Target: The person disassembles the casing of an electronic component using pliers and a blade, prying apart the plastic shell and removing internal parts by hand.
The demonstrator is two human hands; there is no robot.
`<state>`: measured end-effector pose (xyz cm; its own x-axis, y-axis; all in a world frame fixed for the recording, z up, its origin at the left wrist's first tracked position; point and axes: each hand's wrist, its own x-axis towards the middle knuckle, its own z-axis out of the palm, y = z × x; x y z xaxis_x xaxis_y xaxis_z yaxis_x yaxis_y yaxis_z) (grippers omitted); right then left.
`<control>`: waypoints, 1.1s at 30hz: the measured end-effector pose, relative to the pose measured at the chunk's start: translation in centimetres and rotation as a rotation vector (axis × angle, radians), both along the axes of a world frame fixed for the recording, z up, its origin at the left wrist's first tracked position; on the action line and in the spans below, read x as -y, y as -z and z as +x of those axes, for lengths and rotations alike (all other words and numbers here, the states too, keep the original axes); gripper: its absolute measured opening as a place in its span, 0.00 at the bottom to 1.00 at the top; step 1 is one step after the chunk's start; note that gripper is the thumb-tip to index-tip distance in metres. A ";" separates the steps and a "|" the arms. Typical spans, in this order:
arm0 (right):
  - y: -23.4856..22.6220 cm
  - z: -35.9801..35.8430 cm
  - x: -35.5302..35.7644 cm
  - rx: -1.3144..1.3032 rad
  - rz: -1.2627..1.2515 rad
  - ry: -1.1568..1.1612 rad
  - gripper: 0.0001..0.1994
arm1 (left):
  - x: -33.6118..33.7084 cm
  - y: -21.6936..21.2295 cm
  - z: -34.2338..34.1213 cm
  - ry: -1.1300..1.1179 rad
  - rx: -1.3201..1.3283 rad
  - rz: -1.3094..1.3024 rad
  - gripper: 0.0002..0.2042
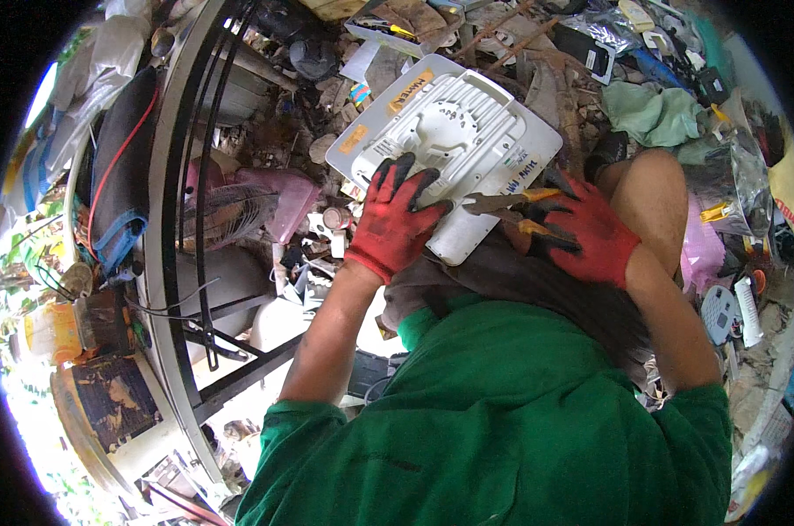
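A flat, square-cornered white panel housing point(502, 105) with a ribbed back and a round hollow in its middle lies tilted across my lap. Orange stickers and handwriting mark its surface. My left hand point(392, 217), in a red glove with dark fingertips, rests on the panel's near left part with its fingers spread. In my right hand point(590, 232), gloved alike, is a pair of pliers point(495, 203) with orange-yellow handles. The handles stand apart, and the worn metal jaws point left over the panel's near part, close to my left thumb. Whether the jaws touch the panel I cannot tell.
A metal frame with dark bars point(173, 175) stands at the left, and a wire fan guard point(226, 215) lies beyond it. Scrap covers the ground ahead, with a green cloth point(651, 114) at the right. A white handset-like piece point(748, 311) lies farther right.
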<state>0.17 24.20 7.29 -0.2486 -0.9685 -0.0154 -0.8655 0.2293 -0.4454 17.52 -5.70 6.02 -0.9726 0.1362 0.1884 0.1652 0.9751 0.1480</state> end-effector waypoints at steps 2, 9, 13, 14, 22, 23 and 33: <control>0.8 0.2 -1.7 0.121 -0.076 0.094 0.23 | 0.1 0.0 -0.6 0.052 0.094 -0.029 0.22; 3.2 -1.8 -0.6 0.263 -0.144 0.153 0.24 | 0.3 -0.4 -2.6 0.147 0.142 -0.131 0.14; 2.2 -1.4 -0.3 0.238 -0.116 0.114 0.22 | 0.0 0.0 -2.7 0.122 0.170 -0.157 0.17; 2.8 -1.6 -0.1 0.227 -0.129 0.103 0.21 | -0.2 -0.3 -3.0 0.118 0.181 -0.168 0.17; 0.8 -1.1 0.7 0.244 0.026 0.147 0.23 | 0.2 -1.0 -2.6 0.162 0.204 -0.101 0.19; 1.2 -1.0 0.5 0.198 -0.007 0.158 0.23 | 0.3 -0.8 -2.6 0.155 0.206 -0.096 0.19; 3.4 -1.1 0.1 0.087 -0.010 0.241 0.23 | -0.3 -0.5 -2.4 0.133 0.104 -0.057 0.15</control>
